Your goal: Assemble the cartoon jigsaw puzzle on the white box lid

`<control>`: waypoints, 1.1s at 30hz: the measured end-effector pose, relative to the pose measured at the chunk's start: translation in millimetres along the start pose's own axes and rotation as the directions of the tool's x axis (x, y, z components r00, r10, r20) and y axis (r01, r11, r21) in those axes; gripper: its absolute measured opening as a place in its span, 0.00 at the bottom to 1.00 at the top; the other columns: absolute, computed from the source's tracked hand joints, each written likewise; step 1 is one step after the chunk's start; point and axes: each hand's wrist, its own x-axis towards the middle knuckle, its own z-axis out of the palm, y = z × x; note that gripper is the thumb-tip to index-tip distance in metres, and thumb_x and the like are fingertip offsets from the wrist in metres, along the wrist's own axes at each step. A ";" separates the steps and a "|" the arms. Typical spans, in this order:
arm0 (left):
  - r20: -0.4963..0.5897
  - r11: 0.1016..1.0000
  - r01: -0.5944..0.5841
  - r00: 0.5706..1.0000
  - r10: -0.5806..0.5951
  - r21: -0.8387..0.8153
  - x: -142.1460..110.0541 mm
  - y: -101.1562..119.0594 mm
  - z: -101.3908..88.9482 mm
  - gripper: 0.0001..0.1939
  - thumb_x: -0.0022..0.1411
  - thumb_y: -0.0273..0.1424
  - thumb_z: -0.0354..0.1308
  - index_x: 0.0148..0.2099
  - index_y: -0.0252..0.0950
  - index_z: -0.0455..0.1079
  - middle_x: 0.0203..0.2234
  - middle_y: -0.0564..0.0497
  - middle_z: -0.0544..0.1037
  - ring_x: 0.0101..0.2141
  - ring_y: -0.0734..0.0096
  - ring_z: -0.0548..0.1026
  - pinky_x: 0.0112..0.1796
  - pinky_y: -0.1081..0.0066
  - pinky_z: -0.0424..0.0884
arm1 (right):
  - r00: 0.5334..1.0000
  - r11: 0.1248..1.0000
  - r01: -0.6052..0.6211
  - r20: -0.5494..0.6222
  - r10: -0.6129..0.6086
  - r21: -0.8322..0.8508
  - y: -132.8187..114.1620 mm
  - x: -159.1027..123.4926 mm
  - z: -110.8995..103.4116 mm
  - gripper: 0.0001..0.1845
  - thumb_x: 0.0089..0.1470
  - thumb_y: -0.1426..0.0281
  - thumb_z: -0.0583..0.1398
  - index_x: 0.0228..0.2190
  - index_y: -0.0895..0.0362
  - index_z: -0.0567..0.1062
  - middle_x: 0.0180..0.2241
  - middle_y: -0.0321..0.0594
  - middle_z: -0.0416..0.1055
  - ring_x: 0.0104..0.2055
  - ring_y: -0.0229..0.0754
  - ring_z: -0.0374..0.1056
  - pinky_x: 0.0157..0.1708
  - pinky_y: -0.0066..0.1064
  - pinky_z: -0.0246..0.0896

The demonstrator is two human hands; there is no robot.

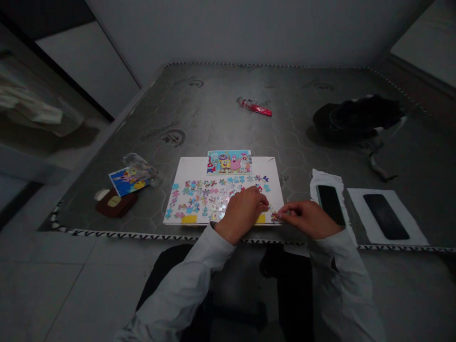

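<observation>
Grey mat [213, 123], near edge: right hand [309, 217] pinches jigsaw piece [274, 216]; left hand [244, 208], grip unclear; brushing cuffs [213, 244] could scatter loose pieces [195, 206].

Partly covered, partly cropped.
Hidden behind the left hand [244, 209]: part of the white board [192, 165]. Too small to tell: print on the jigsaw piece [274, 216] by the right hand [311, 218]. Cut off by the bottom edge: both sleeves [185, 280].
</observation>
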 end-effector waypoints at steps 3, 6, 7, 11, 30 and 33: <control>0.002 1.000 -0.012 1.000 0.012 0.011 0.8 -2.6 4.8 0.07 0.65 0.32 0.60 0.42 0.41 0.81 0.40 0.50 0.80 0.41 0.65 0.77 0.41 0.68 0.71 | 0.999 0.999 -0.028 0.033 0.029 -0.032 -2.8 -0.1 -0.5 0.22 0.52 0.48 0.60 0.31 0.52 0.84 0.17 0.33 0.65 0.21 0.36 0.59 0.22 0.29 0.44; -0.003 1.000 -0.015 1.000 0.015 0.014 1.6 -5.3 8.4 0.07 0.64 0.32 0.61 0.41 0.41 0.80 0.39 0.50 0.81 0.41 0.64 0.78 0.41 0.67 0.72 | 0.999 0.998 -0.043 0.016 0.044 -0.046 -3.0 2.7 2.3 0.22 0.52 0.49 0.60 0.31 0.52 0.84 0.17 0.34 0.66 0.21 0.36 0.59 0.22 0.30 0.45; -0.007 1.000 -0.017 1.000 0.017 0.016 1.8 -6.0 9.3 0.07 0.64 0.32 0.61 0.41 0.40 0.80 0.39 0.50 0.81 0.40 0.64 0.78 0.41 0.67 0.72 | 0.999 0.998 -0.045 0.010 0.046 -0.048 -2.9 3.5 3.5 0.22 0.52 0.49 0.60 0.31 0.52 0.84 0.18 0.34 0.67 0.21 0.36 0.59 0.22 0.30 0.45; -0.033 0.999 -0.038 0.999 0.038 0.016 2.5 -7.7 12.3 0.07 0.64 0.32 0.61 0.41 0.40 0.80 0.38 0.51 0.82 0.40 0.64 0.78 0.41 0.66 0.72 | 0.999 0.998 -0.042 -0.019 0.041 -0.055 -4.7 4.9 7.0 0.21 0.52 0.51 0.60 0.31 0.53 0.83 0.19 0.35 0.69 0.22 0.37 0.61 0.23 0.30 0.47; -0.029 0.999 -0.037 0.999 0.038 0.035 1.8 -7.5 13.0 0.08 0.66 0.34 0.59 0.42 0.41 0.80 0.39 0.50 0.81 0.39 0.65 0.78 0.41 0.67 0.72 | 0.991 0.992 -0.035 -0.133 0.020 -0.118 -12.9 6.9 10.5 0.16 0.51 0.54 0.63 0.28 0.52 0.82 0.19 0.36 0.72 0.22 0.38 0.65 0.24 0.31 0.50; -0.030 0.999 -0.031 0.999 0.032 0.042 1.6 -6.8 12.5 0.08 0.66 0.34 0.59 0.42 0.41 0.79 0.39 0.50 0.81 0.39 0.65 0.78 0.41 0.68 0.72 | 0.990 0.995 -0.037 -0.138 0.024 -0.092 -11.6 6.8 11.9 0.15 0.51 0.55 0.63 0.29 0.53 0.80 0.19 0.34 0.70 0.22 0.38 0.64 0.25 0.30 0.50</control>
